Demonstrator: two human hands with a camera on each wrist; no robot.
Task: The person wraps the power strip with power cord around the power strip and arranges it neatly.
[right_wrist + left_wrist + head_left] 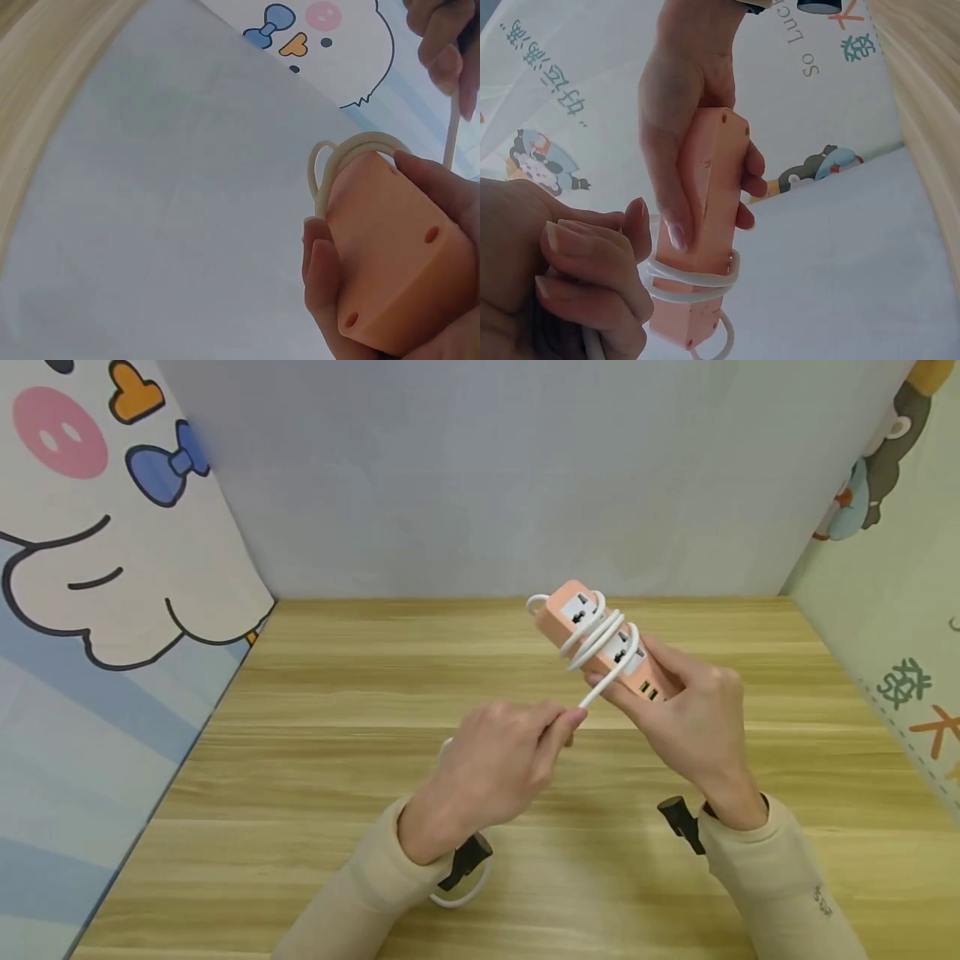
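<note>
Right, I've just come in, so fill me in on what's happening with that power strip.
A person holds the power strip up over the wooden table with the right grip. The white cord loops several times around the strip, and a straight stretch of it runs to the left grip, which pinches it. The cord isn't all wound on: more of it shows beside the left wrist, though whether that part touches the table is unclear.
</note>
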